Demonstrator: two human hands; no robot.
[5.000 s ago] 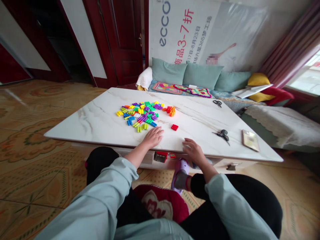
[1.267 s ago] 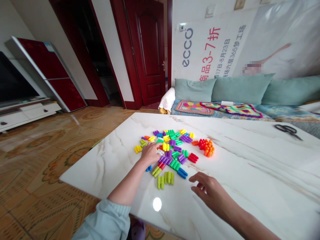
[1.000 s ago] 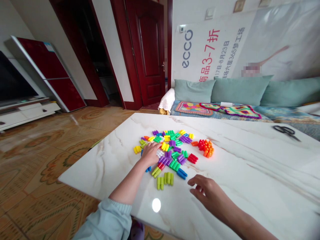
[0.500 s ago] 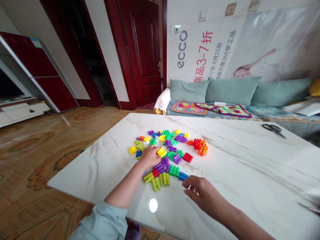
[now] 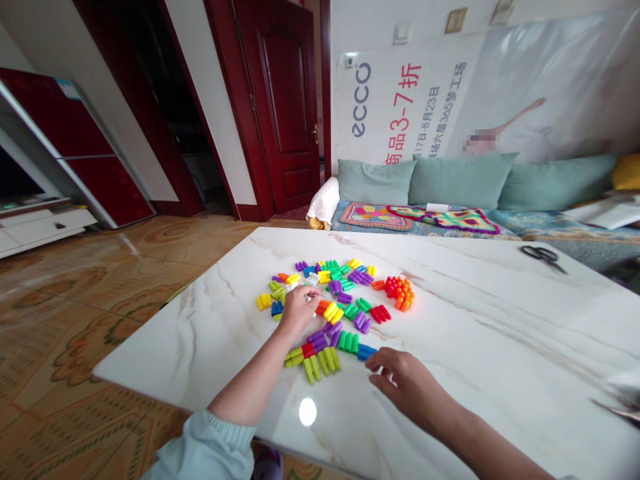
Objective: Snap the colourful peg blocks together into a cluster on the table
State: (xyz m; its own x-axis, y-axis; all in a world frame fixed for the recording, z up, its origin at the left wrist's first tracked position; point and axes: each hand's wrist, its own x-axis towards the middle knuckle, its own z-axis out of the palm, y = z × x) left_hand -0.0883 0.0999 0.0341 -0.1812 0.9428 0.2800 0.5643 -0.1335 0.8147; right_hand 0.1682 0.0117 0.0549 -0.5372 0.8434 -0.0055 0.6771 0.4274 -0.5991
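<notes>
My left hand [image 5: 299,310] is over the left part of a spread of colourful plastic blocks, each made of joined rounded bars. Its fingers point right, slightly bent and apart, and nothing shows between them. Just right of its fingertips lie an orange block [image 5: 323,307] and a yellow block [image 5: 333,313]. Some blocks are hidden under the hand. My right hand [image 5: 400,373] is low over the table with loosely curved fingers, thumb apart from the index finger. Its fingertips are at the edge of a blue block [image 5: 367,352], beside a green block [image 5: 349,342]; whether they touch is unclear.
The blocks lie on a white marbled table [image 5: 465,373]. A cluster of red and orange blocks [image 5: 400,291] sits to the right. Black-handled scissors [image 5: 543,255] lie near the far right edge. Beyond the table stands a sofa with green cushions [image 5: 460,180].
My left hand has shifted slightly up and away from the purple blocks. The yellow block and neighbouring green and purple blocks have moved rightward, and an orange block shows. My right hand is almost unmoved.
</notes>
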